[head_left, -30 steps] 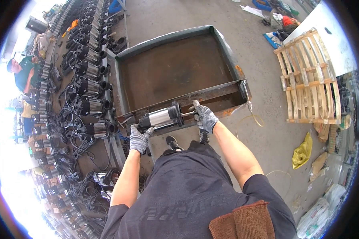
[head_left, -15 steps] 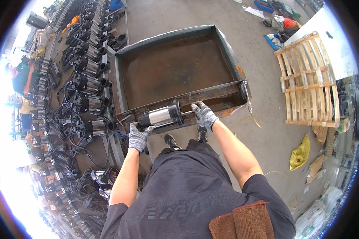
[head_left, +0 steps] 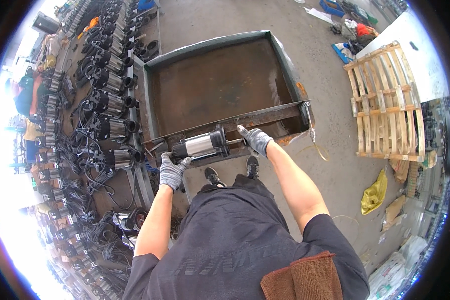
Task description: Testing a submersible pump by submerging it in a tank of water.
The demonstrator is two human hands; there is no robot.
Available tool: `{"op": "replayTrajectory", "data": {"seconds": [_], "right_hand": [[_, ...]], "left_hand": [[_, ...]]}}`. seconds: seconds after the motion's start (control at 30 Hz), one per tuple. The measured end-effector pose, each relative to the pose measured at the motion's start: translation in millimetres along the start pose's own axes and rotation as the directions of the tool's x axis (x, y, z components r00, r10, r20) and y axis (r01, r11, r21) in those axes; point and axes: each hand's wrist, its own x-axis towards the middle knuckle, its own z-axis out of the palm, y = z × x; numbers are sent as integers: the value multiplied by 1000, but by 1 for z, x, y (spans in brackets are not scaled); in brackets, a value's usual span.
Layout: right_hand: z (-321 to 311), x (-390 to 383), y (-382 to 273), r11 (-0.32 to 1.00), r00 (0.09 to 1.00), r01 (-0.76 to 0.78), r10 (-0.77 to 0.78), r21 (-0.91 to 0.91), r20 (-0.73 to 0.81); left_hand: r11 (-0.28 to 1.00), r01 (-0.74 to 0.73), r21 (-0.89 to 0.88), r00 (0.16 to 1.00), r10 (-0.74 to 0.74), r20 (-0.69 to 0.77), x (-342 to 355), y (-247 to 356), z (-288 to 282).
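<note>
A silver and black electric pump motor [head_left: 200,145] lies along the near edge of the big metal tank [head_left: 148,95], its bare shaft pointing right. My left hand [head_left: 172,173], in a grey knit glove, grips the motor's black left end, thumb on the near side. Gloved the same way, my right hand [head_left: 257,140] is at the tip of the shaft [head_left: 235,142]. Its thumb is stretched up and apart from the fingers, which are partly hidden below. Shallow brownish water covers the tank's bottom.
Rows of similar motors [head_left: 108,129] with black cables stand at the left beside a metal rail. A thin air nozzle [head_left: 310,122] with a hose hangs at the tank's right corner. Farther right are a wooden pallet [head_left: 387,105] and a yellow sack [head_left: 374,194]. A brown cloth [head_left: 302,280] hangs at my front.
My right thumb has lifted off the shaft and the right hand has shifted slightly along it. The left hand and the motor stay nearly in place. Ripples now show on the water's right side.
</note>
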Motion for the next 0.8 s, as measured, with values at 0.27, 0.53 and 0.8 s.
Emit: {"op": "replayTrajectory", "data": {"seconds": [0.27,0.53,0.8], "right_hand": [[-11,-5,34,534,666,640,-744,-552,53],[11,16,31,930,999,41,-44,366,-2],[-9,-9,24,469,705,567,-702,-677,104]], "left_hand": [[999,25,-31,1000,-25,-4,-3,6,-1],[1000,-10,30,1000,10,-10,-5,10,-1],[1000,-12,7,1000,12,-24,-3,1,-2]]}}
